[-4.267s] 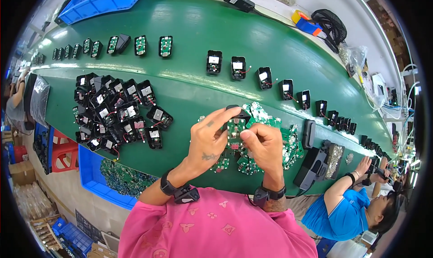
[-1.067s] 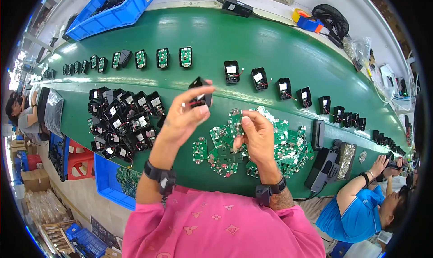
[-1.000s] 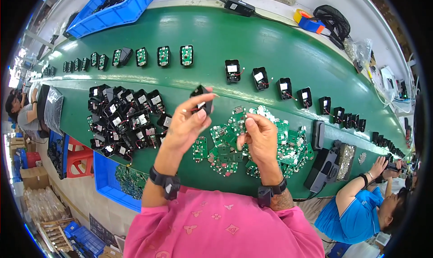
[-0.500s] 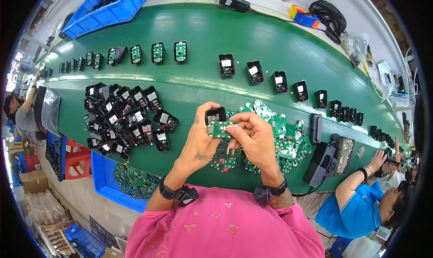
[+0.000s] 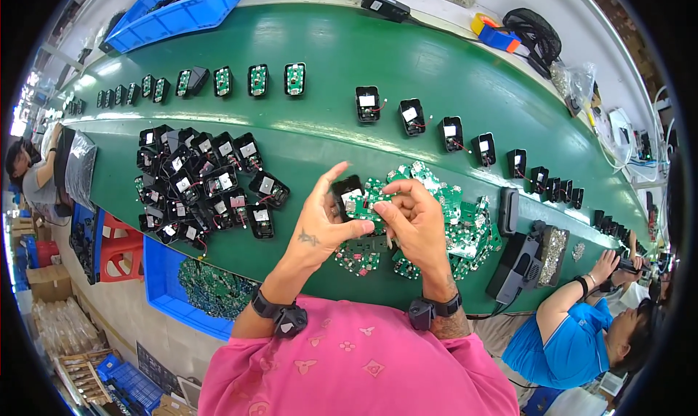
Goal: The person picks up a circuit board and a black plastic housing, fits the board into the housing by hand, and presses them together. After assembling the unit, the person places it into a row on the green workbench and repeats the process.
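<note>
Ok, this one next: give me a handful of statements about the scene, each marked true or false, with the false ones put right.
1. The right hand holds a green rectangular circuit board. True.
2. The left hand is clenched into a tight fist. False: the left hand's thumb and index finger stand apart.
3. Loose green circuit boards lie piled by the right hand. True.
4. The heap of black plastic housings is on the person's right. False: the heap of black plastic housings is on the left.
5. A co-worker in a blue shirt appears at the right. True.
</note>
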Demonstrator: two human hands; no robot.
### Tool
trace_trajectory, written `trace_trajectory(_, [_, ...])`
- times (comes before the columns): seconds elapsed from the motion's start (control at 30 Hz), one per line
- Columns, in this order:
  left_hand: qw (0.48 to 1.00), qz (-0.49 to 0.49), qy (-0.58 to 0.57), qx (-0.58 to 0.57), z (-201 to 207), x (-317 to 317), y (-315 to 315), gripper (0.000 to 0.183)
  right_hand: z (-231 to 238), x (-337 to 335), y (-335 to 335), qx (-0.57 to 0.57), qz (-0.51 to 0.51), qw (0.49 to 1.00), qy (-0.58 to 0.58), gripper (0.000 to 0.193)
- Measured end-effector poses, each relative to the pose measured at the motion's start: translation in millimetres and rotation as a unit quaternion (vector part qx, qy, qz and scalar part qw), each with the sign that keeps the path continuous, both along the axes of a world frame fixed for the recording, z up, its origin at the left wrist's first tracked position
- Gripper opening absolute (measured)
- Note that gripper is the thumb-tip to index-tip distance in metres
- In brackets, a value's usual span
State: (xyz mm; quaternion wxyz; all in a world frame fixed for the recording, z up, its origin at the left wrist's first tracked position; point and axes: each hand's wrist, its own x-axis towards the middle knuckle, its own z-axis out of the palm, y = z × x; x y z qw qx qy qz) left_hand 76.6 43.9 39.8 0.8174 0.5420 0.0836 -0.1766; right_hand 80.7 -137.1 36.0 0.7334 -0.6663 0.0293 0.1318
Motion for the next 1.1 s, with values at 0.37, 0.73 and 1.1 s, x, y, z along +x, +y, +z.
trace_trajectory(0.37, [0.997,-0.051,0.051,-0.026,12,-2,2,0.061,2,1,-4,-0.160,0.029,0.978,-0.132,0.016])
trace_trajectory(0.73, [0.995,-0.091,-0.004,0.029,10,-6,0,0.056,-10,0,8,-0.054,-0.012,0.986,-0.160,0.013])
trace_trajectory(1.1, [0.991,0.041,-0.116,0.050,12,-4,-3,0.053,17,-14,18,-0.319,-0.076,0.890,-0.316,0.009])
